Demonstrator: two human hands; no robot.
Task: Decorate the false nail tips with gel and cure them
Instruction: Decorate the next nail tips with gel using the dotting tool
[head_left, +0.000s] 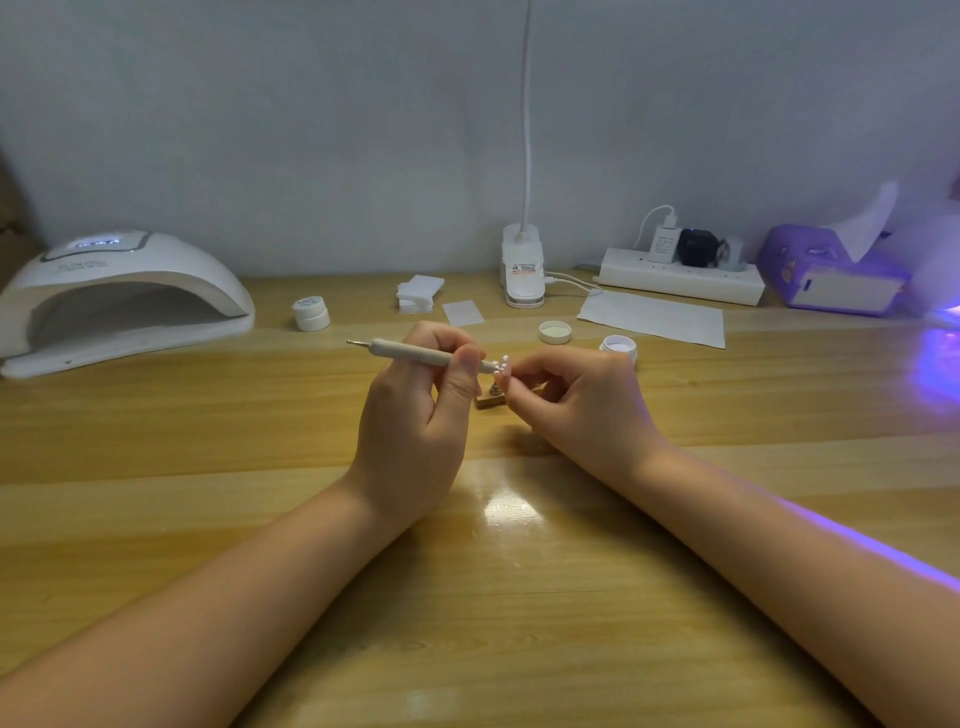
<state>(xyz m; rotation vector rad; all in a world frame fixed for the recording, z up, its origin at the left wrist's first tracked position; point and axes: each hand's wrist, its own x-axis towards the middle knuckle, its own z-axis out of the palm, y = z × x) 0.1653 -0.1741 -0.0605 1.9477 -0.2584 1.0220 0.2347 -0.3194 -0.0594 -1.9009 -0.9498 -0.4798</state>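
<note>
Above the wooden desk (208, 467), mid-frame: both hands meet over a small wooden stand (490, 400).
Left hand (415, 415) grips a dotting pen (415, 354), tip at the pale nail tip (503, 367) pinched by right hand (582, 405); curing lamp (119, 296) sits far left.

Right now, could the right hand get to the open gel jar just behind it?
Probably yes, but not freely. The open gel jar stands just beyond the right hand with nothing between them, yet that hand is pinching the nail tip against the dotting tool held by the left hand.
</note>
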